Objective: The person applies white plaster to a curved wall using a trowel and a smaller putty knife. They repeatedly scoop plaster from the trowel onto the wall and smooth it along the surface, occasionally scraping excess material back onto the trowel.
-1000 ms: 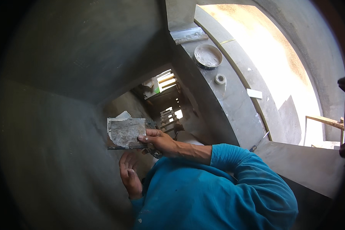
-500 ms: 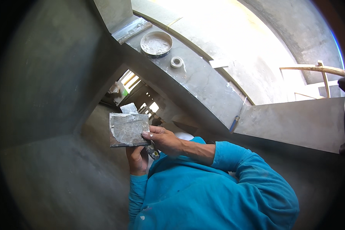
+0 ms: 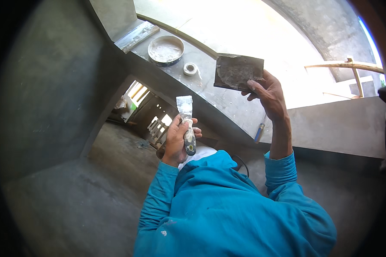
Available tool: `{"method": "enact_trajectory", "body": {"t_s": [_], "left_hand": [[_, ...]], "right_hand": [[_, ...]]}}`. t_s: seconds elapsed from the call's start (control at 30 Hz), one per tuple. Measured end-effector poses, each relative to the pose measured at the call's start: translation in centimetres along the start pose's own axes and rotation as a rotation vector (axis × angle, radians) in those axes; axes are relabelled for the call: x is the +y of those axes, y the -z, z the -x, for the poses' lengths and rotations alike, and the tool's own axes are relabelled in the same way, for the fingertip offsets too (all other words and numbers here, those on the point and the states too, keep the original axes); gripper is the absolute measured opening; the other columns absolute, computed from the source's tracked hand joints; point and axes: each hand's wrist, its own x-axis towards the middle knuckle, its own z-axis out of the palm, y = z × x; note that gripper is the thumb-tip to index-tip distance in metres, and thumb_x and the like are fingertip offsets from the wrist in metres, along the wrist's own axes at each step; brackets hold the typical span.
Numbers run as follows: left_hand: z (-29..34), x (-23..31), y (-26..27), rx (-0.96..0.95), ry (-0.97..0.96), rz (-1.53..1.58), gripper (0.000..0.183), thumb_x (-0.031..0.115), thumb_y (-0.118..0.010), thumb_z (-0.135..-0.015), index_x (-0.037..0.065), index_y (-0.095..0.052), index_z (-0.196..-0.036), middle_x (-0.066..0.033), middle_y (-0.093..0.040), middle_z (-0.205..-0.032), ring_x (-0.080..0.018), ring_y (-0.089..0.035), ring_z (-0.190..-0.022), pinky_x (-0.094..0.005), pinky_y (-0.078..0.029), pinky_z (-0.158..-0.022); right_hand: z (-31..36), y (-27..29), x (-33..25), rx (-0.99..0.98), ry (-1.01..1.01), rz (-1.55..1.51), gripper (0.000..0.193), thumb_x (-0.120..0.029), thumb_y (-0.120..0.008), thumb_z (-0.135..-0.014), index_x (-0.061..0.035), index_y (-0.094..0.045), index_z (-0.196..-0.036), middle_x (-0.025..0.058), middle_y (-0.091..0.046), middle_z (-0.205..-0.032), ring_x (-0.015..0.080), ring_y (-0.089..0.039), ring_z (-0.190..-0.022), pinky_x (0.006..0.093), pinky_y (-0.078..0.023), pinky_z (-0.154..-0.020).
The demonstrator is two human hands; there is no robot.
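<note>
My left hand is closed round the handle of a putty knife, its white-smeared blade pointing up and away from me. Up and to the right, over the ledge, my right hand grips a flat, dark rectangular plate by its lower right corner, thumb on top. Dried whitish residue marks the plate's face. Knife and plate are well apart. Beyond the knife, a round pan of whitish paste sits on the ledge, with a roll of white tape beside it.
The grey concrete ledge runs diagonally across the far side. A paste-stained flat bar lies at its left end, a blue-handled screwdriver at its right. Bare grey wall rises at left; wooden sticks stand far right.
My right hand has lifted the plate up and right, away from the putty knife. My left hand has moved slightly right and up, bringing the whole knife into sight.
</note>
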Motion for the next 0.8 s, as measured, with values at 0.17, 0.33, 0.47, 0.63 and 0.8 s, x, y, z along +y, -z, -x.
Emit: {"method": "enact_trajectory", "body": {"t_s": [0.17,0.33,0.47,0.63,0.8], "left_hand": [[-5.1,-2.5,-1.7,-0.076,0.141,0.139,0.038,0.004,-0.054,-0.098,-0.003,-0.044,-0.134,-0.0157,-0.060,-0.112,-0.0140,-0.060,-0.081,-0.0248,-0.057,-0.066],[-9.1,-5.1,-2.4,-0.014,0.218,0.055,0.031,0.000,-0.055,-0.094,-0.005,-0.050,-0.124,-0.0145,-0.061,-0.106,-0.0138,-0.060,-0.079,-0.0250,-0.056,-0.064],[-10.7,-6.5,-2.4,0.028,0.237,0.015,0.026,0.001,-0.054,-0.094,-0.005,-0.052,-0.120,-0.0134,-0.061,-0.101,-0.0140,-0.060,-0.073,-0.0251,-0.056,-0.060],[-10.9,-6.6,-2.8,0.065,0.305,-0.087,0.023,0.002,-0.049,-0.093,0.002,-0.048,-0.116,-0.0113,-0.061,-0.088,-0.0125,-0.060,-0.063,-0.0285,-0.056,-0.051],[-10.9,-5.8,-3.6,0.062,0.337,-0.066,0.009,0.005,-0.049,-0.097,0.006,-0.047,-0.106,-0.0081,-0.055,-0.082,-0.0127,-0.055,-0.059,-0.0267,-0.048,-0.046]], "right_hand": [[-2.2,4.2,1.6,0.197,0.073,0.161,0.033,-0.009,-0.068,-0.091,0.0032,-0.063,-0.121,0.0091,-0.072,-0.088,0.0113,-0.065,-0.076,0.0247,-0.051,-0.067],[-3.0,2.1,6.1,0.091,0.073,0.740,0.025,-0.012,-0.066,-0.084,-0.0014,-0.068,-0.106,0.0108,-0.067,-0.084,0.0197,-0.062,-0.072,0.0346,-0.049,-0.065],[-2.9,-1.3,9.6,-0.176,0.214,1.050,0.016,-0.012,-0.063,-0.081,-0.0042,-0.065,-0.094,0.0151,-0.061,-0.084,0.0332,-0.064,-0.080,0.0449,-0.051,-0.070],[-3.2,-2.8,12.2,-0.342,0.290,1.084,0.014,-0.011,-0.061,-0.085,-0.0056,-0.067,-0.096,0.0142,-0.064,-0.091,0.0341,-0.065,-0.088,0.0444,-0.054,-0.075],[-3.4,-3.0,12.4,-0.489,0.226,1.249,0.015,-0.012,-0.055,-0.091,-0.0062,-0.067,-0.097,0.0139,-0.066,-0.096,0.0335,-0.066,-0.092,0.0443,-0.055,-0.075]]}}
